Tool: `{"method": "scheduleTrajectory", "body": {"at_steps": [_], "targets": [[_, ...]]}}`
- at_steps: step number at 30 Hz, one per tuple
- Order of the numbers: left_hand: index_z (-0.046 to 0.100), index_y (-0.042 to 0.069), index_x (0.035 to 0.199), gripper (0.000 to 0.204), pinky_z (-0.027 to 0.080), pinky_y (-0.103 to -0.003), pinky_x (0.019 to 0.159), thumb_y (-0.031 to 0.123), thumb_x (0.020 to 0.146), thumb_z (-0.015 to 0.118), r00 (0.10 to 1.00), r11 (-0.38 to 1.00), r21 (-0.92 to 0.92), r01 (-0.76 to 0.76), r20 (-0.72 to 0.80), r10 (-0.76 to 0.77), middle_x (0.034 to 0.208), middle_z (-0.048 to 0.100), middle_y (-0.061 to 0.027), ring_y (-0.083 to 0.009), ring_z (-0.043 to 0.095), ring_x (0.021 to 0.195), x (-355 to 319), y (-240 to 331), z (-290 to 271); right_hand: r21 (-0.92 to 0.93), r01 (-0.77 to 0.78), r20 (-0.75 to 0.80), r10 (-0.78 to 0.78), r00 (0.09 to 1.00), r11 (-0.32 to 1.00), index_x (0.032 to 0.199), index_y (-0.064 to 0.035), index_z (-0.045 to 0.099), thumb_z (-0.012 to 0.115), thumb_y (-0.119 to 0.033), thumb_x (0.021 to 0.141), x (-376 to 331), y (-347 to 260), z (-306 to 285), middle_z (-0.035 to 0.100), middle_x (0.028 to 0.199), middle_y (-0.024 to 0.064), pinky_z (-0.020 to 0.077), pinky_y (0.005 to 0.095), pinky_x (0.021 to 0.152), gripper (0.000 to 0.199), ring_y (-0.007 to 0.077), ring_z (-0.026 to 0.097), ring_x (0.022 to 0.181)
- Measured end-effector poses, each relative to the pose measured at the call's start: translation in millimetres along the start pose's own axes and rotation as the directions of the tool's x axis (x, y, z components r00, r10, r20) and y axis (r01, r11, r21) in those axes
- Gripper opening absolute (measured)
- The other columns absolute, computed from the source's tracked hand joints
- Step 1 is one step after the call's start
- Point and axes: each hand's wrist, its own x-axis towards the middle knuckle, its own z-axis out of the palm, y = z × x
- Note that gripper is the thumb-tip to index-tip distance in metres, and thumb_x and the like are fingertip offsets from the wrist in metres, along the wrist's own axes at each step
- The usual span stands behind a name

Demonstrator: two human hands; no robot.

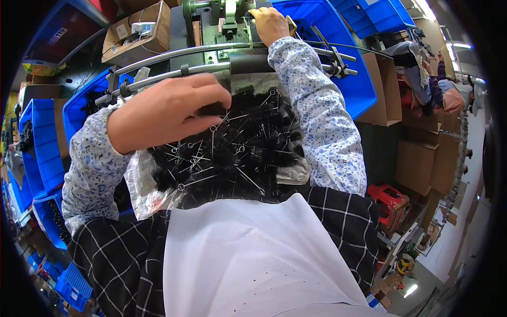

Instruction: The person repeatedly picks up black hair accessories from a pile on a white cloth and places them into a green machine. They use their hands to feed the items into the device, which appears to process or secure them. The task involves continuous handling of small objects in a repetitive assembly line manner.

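My left hand [171,112] hovers over a pile of small black-bristled wire brushes [240,148] with ring-shaped wire ends. Its fingers are bent, with a gap between thumb and forefinger, and nothing shows held between them. One brush ring lies right beside the thumb. Farther off, my right hand [270,25] is closed at the right side of a metal bench machine [228,26]. What its fingers hold, if anything, is too small to make out. A pale plastic sheet [140,185] shows around the brushes, which lie close in front of my body.
Two metal rails [195,53] cross between me and the machine. Blue bins [364,90] stand right and left. An open cardboard box [136,34] sits at the far left, near a dark screen [63,34]. More cartons [417,166] and a person [449,95] are at the right.
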Motion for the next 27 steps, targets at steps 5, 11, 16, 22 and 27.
{"method": "scheduleTrajectory", "body": {"at_steps": [5,11,16,22,27], "targets": [[0.054,0.004,0.098,0.021,0.049,-0.03,0.064,0.01,0.08,0.062,1.0,1.0,-0.026,-0.002,-0.028,0.001,0.092,0.054,-0.0084,-0.0211,0.057,0.079,-3,0,-4,0.124,-0.046,0.071,0.038,0.997,0.991,0.105,-0.0083,0.06,0.057,-0.016,0.079,1,1,-1,0.063,0.091,0.0114,0.045,0.0375,0.079,0.028,0.028,0.057,0.089],[0.054,0.004,0.098,0.021,0.049,-0.029,0.063,0.011,0.08,0.063,0.999,0.999,-0.038,0.001,-0.038,-0.002,0.093,0.054,-0.0086,-0.021,0.057,0.079,-10,-7,-3,-0.166,-0.239,0.078,0.254,0.964,0.957,0.11,-0.0095,0.056,0.063,-0.031,0.075,-22,-4,-31,0.059,0.105,0.0093,0.0377,0.0412,0.083,0.042,0.0249,0.051,0.101],[0.054,0.004,0.099,0.022,0.049,-0.029,0.063,0.011,0.08,0.063,1.0,0.999,-0.04,0.017,-0.022,-0.018,0.093,0.054,-0.0085,-0.0211,0.057,0.08,-6,-5,-5,-0.007,-0.278,0.064,0.278,0.958,0.961,0.097,-0.0066,0.06,0.059,-0.026,0.076,-29,1,-16,0.062,0.101,0.0073,0.0376,0.0434,0.084,0.029,0.0267,0.05,0.108],[0.055,0.005,0.1,0.022,0.049,-0.029,0.063,0.011,0.08,0.063,0.999,0.998,-0.033,0.048,-0.019,-0.048,0.095,0.055,-0.0079,-0.0215,0.057,0.081,2,5,-10,0.034,-0.212,-0.02,0.213,0.977,0.977,0.08,-0.0077,0.061,0.057,-0.021,0.075,-11,-38,-15,0.063,0.081,0.0065,0.0392,0.0413,0.074,0.015,0.0223,0.059,0.082],[0.055,0.005,0.1,0.023,0.049,-0.03,0.067,0.012,0.08,0.063,0.999,0.999,-0.019,0.042,-0.02,-0.042,0.095,0.054,-0.0078,-0.0223,0.056,0.083,8,9,-13,-0.014,-0.222,0.015,0.222,0.975,0.975,0.08,-0.0088,0.062,0.054,-0.022,0.075,-3,-50,-19,0.063,0.08,0.0068,0.0387,0.0395,0.074,0.016,0.0217,0.059,0.081]]}}
